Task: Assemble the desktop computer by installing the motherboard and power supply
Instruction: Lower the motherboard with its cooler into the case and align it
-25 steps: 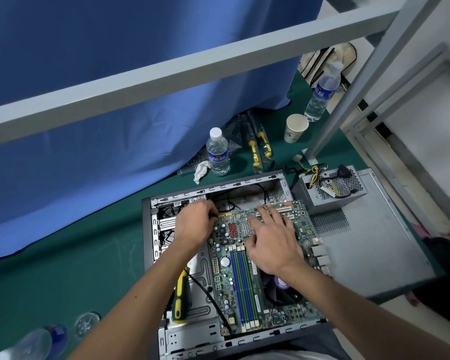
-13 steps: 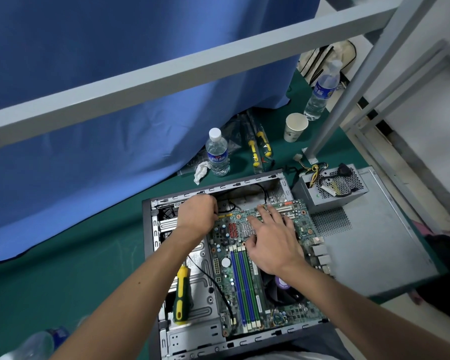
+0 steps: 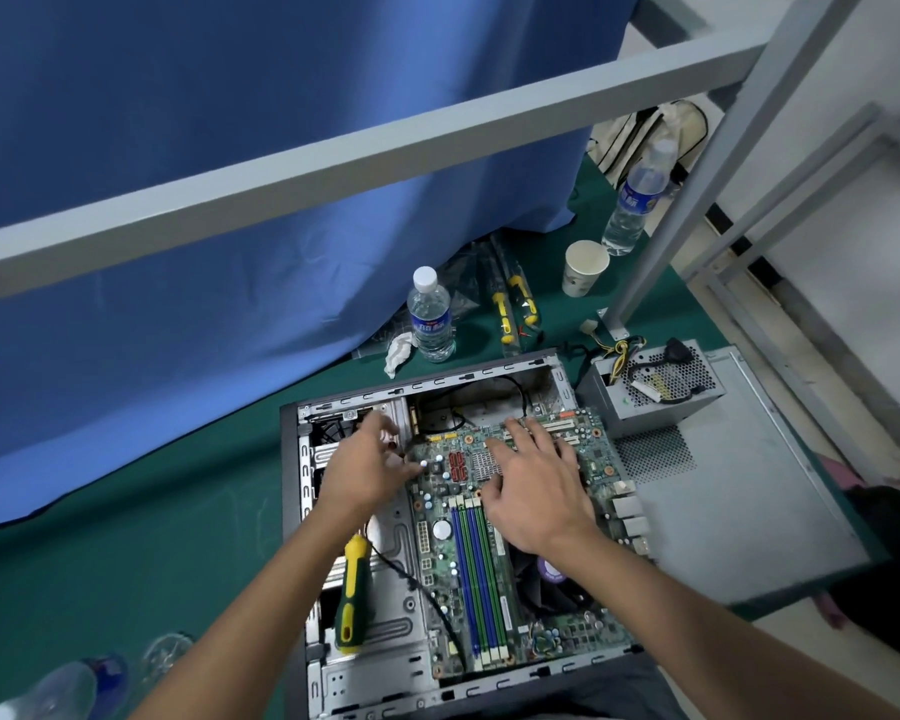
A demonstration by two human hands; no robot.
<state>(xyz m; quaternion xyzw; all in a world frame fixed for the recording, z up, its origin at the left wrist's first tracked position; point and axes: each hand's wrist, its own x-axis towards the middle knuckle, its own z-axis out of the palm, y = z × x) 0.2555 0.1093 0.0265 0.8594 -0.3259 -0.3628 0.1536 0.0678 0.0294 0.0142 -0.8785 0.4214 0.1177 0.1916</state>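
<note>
- Your right hand (image 3: 536,491) lies flat on the motherboard (image 3: 494,543), fingers straight and spread across its far half, thumb out toward the red connectors. It presses; it does not grip.
- Your left hand (image 3: 365,470) sits at the board's far-left corner, by the drive bay. Its fingers are loosely curled and partly blurred, and you cannot tell from here whether they pinch a cable or screw or only touch the metal.
- The motherboard lies inside the open case (image 3: 294,511), roughly level, its port block against the case's right wall.
- The power supply (image 3: 650,392) is not installed yet: it stands outside the case, just beyond its far-right corner, resting on the detached side panel (image 3: 749,501) with its cables bunched on top.
- By my reading you are seating the board, nudging it until it lines up. The next move probably calls for checking that the black cable (image 3: 411,579) trailing over the near-left part is not trapped, then reaching for the screwdriver.
- That screwdriver (image 3: 352,595), green and yellow, lies in the case's left bay just beside your left forearm.
- Everything rests on a green mat (image 3: 126,537). On its far side stand a water bottle (image 3: 431,317) with a crumpled tissue beside it, spare screwdrivers (image 3: 515,309), a paper cup (image 3: 584,267) and a second bottle (image 3: 637,200).
- A blue curtain (image 3: 230,174) closes the far left; grey frame bars (image 3: 333,163) cross above.
</note>
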